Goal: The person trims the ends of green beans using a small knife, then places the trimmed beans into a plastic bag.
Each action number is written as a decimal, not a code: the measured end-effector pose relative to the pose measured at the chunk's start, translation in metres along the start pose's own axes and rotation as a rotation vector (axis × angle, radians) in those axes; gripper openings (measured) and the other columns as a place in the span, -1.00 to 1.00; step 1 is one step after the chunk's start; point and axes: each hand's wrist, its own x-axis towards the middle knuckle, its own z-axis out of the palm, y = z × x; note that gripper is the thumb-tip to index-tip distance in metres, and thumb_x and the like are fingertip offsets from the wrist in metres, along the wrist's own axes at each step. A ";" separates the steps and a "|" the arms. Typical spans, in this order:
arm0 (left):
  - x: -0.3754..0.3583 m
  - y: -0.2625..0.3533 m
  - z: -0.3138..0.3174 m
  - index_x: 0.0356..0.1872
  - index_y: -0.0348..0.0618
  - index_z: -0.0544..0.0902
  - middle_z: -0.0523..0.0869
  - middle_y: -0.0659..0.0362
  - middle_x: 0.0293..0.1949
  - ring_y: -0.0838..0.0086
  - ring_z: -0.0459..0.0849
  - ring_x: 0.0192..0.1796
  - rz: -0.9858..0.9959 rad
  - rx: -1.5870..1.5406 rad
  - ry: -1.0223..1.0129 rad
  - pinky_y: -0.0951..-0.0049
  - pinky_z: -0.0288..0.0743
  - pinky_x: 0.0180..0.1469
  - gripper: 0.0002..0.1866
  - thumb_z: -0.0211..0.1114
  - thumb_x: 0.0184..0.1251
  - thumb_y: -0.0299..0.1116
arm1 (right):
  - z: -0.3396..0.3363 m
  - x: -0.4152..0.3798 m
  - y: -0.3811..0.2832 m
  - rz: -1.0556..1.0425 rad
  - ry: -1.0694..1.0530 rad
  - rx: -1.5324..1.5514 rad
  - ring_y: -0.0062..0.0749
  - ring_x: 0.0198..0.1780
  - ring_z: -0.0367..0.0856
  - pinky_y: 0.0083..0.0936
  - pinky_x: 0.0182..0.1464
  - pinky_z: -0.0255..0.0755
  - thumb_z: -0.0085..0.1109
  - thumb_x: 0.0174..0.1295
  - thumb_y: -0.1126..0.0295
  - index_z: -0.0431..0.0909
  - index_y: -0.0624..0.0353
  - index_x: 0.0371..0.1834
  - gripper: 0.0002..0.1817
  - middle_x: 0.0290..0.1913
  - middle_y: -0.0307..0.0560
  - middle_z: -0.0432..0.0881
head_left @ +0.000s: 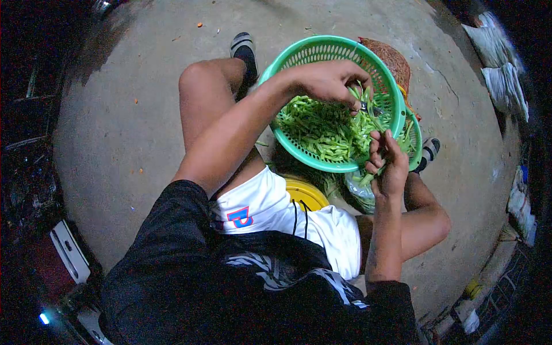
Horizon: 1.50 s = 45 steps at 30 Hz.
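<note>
My left hand [336, 83] is closed in a pinch above the large green basket [282, 141], with a small dark, shiny tool [365, 107] and green strips at its fingertips. My right hand [390, 161] is at the basket's near right edge, fingers curled around thin green stalks [374, 119] that reach up toward the tool. Cut green vegetable pieces [328, 129] fill much of the basket, with a darker leafy clump among them. The tool's exact shape is partly hidden by the fingers.
A second green basket [416, 141] is partly under the first. Behind them lies a reddish-brown mesh sack [391, 60]. A yellow round object [305, 194] sits between my legs, near a clear plastic bag [359, 187]. White sacks [503, 86] lie at the far right.
</note>
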 end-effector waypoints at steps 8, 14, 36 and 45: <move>-0.001 0.015 0.011 0.00 -0.24 0.66 0.76 0.16 -0.15 0.49 0.68 -0.08 -0.051 0.205 -0.038 0.41 0.52 0.02 -0.67 0.47 0.23 -0.42 | -0.001 -0.001 0.002 0.067 0.008 0.005 -0.75 -0.65 0.24 -0.74 -0.66 0.11 0.27 0.37 0.31 0.64 0.30 -0.20 -0.77 -0.54 -0.31 0.51; -0.008 -0.011 -0.025 0.02 -0.28 0.65 0.75 0.16 -0.13 0.49 0.70 -0.17 0.074 -0.012 -0.006 0.42 0.56 -0.05 -0.68 0.45 0.27 -0.44 | -0.003 -0.004 0.000 0.074 -0.008 0.044 -0.75 -0.66 0.23 -0.74 -0.66 0.10 0.27 0.38 0.32 0.65 0.31 -0.19 -0.78 -0.56 -0.32 0.49; 0.004 -0.006 0.005 0.07 -0.27 0.62 0.75 0.15 -0.13 0.50 0.74 -0.12 0.115 -0.008 -0.046 0.41 0.59 -0.03 -0.64 0.45 0.26 -0.48 | -0.005 0.001 0.005 0.133 -0.056 0.180 -0.77 -0.60 0.24 -0.76 -0.62 0.11 0.19 0.46 0.32 0.63 0.33 -0.07 -0.76 -0.49 -0.35 0.48; 0.006 -0.001 0.013 0.06 -0.32 0.63 0.77 0.13 -0.18 0.52 0.74 -0.16 0.101 -0.002 -0.070 0.43 0.58 0.00 -0.64 0.45 0.27 -0.46 | 0.000 0.000 0.000 0.182 -0.074 0.244 -0.78 -0.61 0.26 -0.76 -0.63 0.15 0.16 0.48 0.31 0.63 0.34 0.00 -0.72 -0.46 -0.34 0.52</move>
